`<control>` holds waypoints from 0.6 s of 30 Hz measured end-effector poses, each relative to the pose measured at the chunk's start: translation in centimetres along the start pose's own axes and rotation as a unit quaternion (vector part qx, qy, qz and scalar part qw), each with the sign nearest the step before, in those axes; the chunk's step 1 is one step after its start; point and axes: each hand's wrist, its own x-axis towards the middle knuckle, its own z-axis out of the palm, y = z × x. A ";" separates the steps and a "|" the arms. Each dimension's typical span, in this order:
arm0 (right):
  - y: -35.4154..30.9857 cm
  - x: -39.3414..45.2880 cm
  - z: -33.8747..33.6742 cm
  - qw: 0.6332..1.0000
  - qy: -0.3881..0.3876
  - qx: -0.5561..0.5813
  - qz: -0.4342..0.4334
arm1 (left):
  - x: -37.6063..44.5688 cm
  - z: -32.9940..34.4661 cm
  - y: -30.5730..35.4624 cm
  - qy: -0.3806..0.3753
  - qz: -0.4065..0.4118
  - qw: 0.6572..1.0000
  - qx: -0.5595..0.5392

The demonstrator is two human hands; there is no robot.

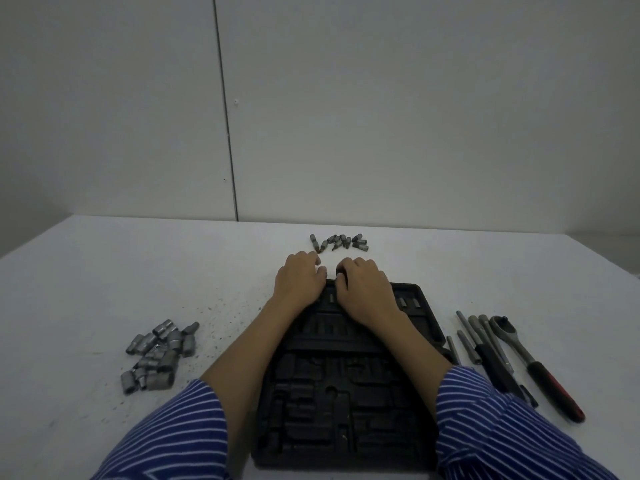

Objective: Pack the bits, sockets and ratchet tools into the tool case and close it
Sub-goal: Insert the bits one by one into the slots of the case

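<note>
While bits (339,242) are waiting loose at upper centre, you are curling both hands at far rim of tool case (346,393): left hand (300,278) and right hand (363,285) fingers bent; contents cannot tell. Sockets (157,355) are lying lower left, ratchet (533,362) lower right, sorted for slotting.

blk tool case (346,393), blue-white striped sleeves (502,427), red-blk ratchet handle (554,386)

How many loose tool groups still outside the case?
3: sockets left of the tool case, bits beyond both hands, ratchet with extension bars on the right. A few bits are already slotted; hands may hide more.
</note>
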 end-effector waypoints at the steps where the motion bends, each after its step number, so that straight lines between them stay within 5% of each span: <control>1: 0.0 -0.1 0.2 1.000 0.004 0.005 0.000 | 0.2 0.0 0.0 -0.001 -0.001 1.000 0.003; 18: 0.8 0.1 1.1 0.999 0.015 0.044 -0.017 | 4.9 1.1 -0.4 -0.004 -0.001 1.000 0.030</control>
